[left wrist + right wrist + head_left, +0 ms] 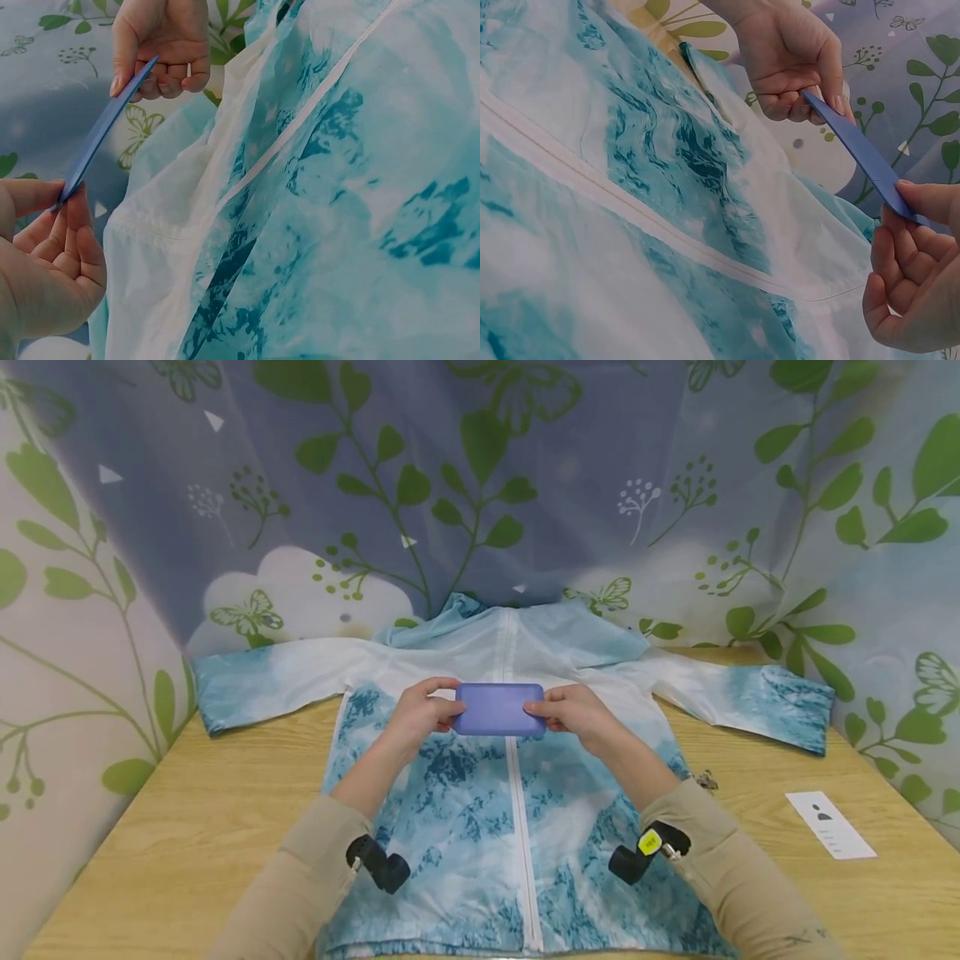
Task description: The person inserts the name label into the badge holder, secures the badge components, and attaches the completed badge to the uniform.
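A thin purple-blue card holder [498,709] with rounded corners is held up over the upper front of a blue-and-white jacket [450,827]. My left hand [420,718] pinches one short end between thumb and fingers. At the opposite end, my right hand [581,714] pinches it the same way. Both wrist views show the holder edge-on: the left hand [56,262] grips its lower end in the left wrist view, the right hand [919,270] in the right wrist view. Underneath, the jacket lies spread face up, sleeves out and its long white zip closed.
A white card [831,825] with a person icon lies on the wooden table [225,827] at the right. A small brownish item [705,781] sits by the jacket's right edge. A leaf-patterned curtain [480,485] stands behind the table and along both sides.
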Available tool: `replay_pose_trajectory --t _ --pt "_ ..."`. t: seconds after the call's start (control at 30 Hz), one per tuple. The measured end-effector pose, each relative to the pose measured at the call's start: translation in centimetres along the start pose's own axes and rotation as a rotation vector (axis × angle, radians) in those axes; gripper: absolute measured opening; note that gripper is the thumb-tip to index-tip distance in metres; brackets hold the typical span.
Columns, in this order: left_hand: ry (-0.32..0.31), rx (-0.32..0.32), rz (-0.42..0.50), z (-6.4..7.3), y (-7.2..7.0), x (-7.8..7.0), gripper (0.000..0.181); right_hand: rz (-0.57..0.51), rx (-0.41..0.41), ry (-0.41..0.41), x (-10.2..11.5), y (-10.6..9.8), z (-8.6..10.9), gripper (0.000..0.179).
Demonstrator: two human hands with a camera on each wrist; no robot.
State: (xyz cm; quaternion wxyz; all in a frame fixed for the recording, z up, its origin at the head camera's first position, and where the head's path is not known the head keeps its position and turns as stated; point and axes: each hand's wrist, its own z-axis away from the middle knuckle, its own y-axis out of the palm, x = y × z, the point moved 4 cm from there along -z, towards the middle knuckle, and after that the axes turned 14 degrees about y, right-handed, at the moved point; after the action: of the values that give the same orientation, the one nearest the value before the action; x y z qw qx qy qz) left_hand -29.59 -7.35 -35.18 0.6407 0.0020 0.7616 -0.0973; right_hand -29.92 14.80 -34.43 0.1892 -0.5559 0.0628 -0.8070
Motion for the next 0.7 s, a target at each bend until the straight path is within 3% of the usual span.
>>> replay_pose_trajectory --t 0.5,0.7 --pt "0.004 0.038 0.059 0.08 -0.09 0.29 0.044 -0.053 0.073 0.046 -0.32 0.04 -0.48 0.027" --pt "0.0 0.06 0.095 -0.01 -0.07 0.23 0.038 -0.028 0.088 0.052 -0.56 0.01 -0.64 0.031"
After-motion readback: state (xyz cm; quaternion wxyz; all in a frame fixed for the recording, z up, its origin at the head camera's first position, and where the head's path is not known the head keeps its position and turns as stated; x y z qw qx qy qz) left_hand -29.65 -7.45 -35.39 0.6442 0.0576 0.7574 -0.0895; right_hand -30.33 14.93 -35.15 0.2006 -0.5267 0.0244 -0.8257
